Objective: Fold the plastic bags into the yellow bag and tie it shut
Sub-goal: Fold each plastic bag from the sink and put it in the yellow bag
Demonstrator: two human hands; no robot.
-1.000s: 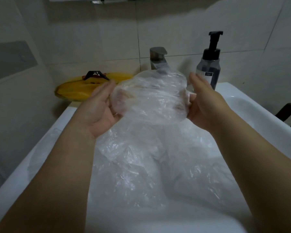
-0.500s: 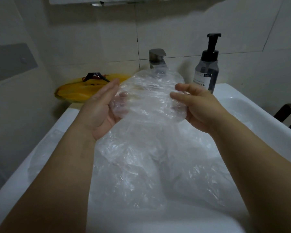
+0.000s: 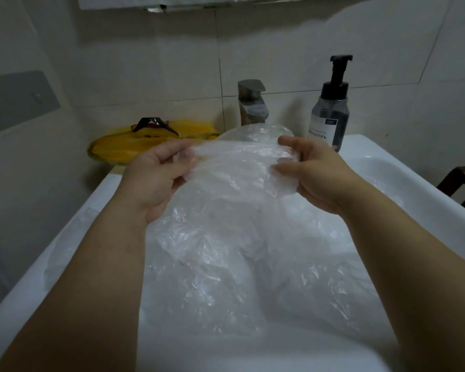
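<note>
You've got a white sink (image 3: 414, 167) w/ clear plastic bags (image 3: 226, 264) heaped in the basin, one edge over the left rim. Along the back, L to R: yellow bag (image 3: 124, 150) lying flat at the corner, tap (image 3: 251, 103) mid, pump bottle (image 3: 329, 114) upright near it.

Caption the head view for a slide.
Left hand and right hand grip a clear bag over the sink; more bags lie heaped below; the yellow bag lies beside the tap.

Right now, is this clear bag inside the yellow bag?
Out. Left hand and right hand grip the clear bag; the yellow bag lies apart, behind them.
</note>
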